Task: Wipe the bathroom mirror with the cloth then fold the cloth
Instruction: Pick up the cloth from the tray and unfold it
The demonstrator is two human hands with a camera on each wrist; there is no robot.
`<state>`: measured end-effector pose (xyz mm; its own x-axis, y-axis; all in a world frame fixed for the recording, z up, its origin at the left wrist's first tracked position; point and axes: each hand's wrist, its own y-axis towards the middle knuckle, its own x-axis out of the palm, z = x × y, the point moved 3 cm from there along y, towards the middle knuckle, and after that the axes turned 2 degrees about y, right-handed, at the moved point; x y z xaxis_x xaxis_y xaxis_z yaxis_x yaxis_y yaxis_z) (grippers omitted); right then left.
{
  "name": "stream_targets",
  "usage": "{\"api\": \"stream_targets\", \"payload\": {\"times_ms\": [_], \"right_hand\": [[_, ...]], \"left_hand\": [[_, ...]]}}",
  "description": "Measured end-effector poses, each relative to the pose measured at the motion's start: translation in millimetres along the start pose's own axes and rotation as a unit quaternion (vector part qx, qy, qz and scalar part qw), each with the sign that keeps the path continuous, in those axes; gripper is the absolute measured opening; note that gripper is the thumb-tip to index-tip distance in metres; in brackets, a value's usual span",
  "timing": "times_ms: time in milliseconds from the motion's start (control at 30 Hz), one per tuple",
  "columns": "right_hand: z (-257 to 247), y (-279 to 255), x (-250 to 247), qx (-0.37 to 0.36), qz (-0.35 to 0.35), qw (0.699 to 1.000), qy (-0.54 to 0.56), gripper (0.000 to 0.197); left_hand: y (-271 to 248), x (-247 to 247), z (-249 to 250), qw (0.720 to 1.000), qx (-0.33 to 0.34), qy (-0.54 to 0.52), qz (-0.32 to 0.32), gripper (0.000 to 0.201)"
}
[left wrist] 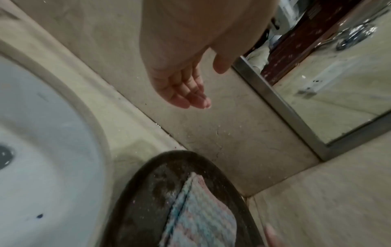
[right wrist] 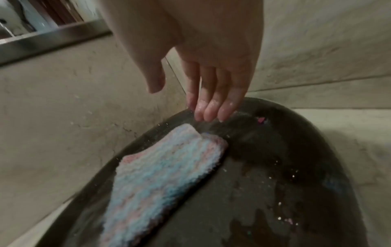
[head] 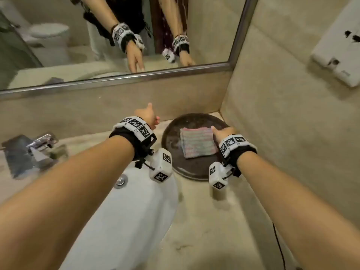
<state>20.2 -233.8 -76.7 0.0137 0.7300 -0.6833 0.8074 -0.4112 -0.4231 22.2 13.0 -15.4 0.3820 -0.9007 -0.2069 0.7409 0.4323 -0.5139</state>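
Nearest thing is the beige stone counter (head: 204,230), w/ a thin black cord (head: 278,244) running along its right edge by the wall. Left of that is the white sink (head: 126,221), chrome overflow cap (head: 121,180) on its inner wall, and the chrome faucet (head: 41,142) sits further left, pretty blurry. Both forearms reach across the counter & sink, each w/ a black wrist strap carrying white marker blocks.

Further back, tucked in the corner where the two walls meet, there's a round dark tray (head: 171,133). Its surface looks wet/speckled in the right wrist view. On it lies the cloth (head: 197,142), pastel pink/blue/white stripes, already folded into a neat square w/ the layers visible along one edge. Nothing else on the tray afaict.

Hands: right hand (head: 222,133) is over the tray just right of the cloth, fingers (right wrist: 208,107) straight and together, pointing down, tips near the cloth's far corner. Can't tell if they actually touch the tray; they're not gripping anything. Left hand (head: 148,115) hangs in the air left of the tray, in front of the back wall, fingers relaxed w/ a slight curl, thumb out, holding nothing.

Behind it all is the mirror (head: 116,36) w/ a metal frame, showing both arms reflected plus a toilet. On the right wall, up high, a white box (head: 339,49) w/ a few dark marks.
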Motion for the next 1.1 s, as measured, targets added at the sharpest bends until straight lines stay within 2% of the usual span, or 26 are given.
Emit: {"api": "stream_targets", "payload": {"times_ms": [133, 267, 300, 433, 500, 600, 767, 867, 933, 1000, 1100], "right_hand": [[7, 5, 15, -0.006, -0.083, 0.994, -0.068, 0.048], [9, 9, 25, -0.016, -0.136, 0.989, -0.054, 0.039], [6, 8, 24, -0.022, -0.137, 0.99, -0.04, 0.038], [-14, -2, 11, -0.047, -0.039, 0.998, -0.031, 0.026], [-27, -10, 5, -0.089, -0.047, 0.995, 0.011, 0.014], [-45, -30, -11, -0.136, -0.052, 0.986, 0.082, 0.032], [-97, -78, -53, -0.237, -0.059, 0.963, 0.112, 0.032], [-128, -113, -83, -0.293, -0.053, 0.947, 0.123, 0.028], [-145, -138, -102, -0.326, -0.061, 0.938, 0.103, 0.017], [-162, -162, -120, -0.347, -0.065, 0.932, 0.077, 0.014], [-185, -193, -145, -0.373, -0.061, 0.923, 0.07, 0.014]], "left_hand": [[-1, 15, -3, 1.0, 0.005, 0.0, -0.018, 0.043], [-5, 17, 0, 0.999, 0.026, 0.012, -0.035, 0.038], [-7, 17, 4, 0.999, 0.029, 0.017, -0.04, 0.037], [-18, 10, 25, 0.997, 0.048, 0.038, -0.038, 0.032], [-26, 7, 34, 0.995, 0.058, 0.052, -0.057, 0.024], [-43, 3, 48, 0.987, 0.085, 0.084, -0.109, 0.023], [-78, -14, 80, 0.968, 0.146, 0.129, -0.161, 0.026], [-98, -22, 100, 0.948, 0.179, 0.176, -0.196, 0.017], [-112, -27, 112, 0.929, 0.209, 0.206, -0.227, 0.044], [-127, -31, 125, 0.906, 0.245, 0.227, -0.26, 0.065], [-150, -41, 143, 0.878, 0.287, 0.233, -0.303, 0.075]]}}
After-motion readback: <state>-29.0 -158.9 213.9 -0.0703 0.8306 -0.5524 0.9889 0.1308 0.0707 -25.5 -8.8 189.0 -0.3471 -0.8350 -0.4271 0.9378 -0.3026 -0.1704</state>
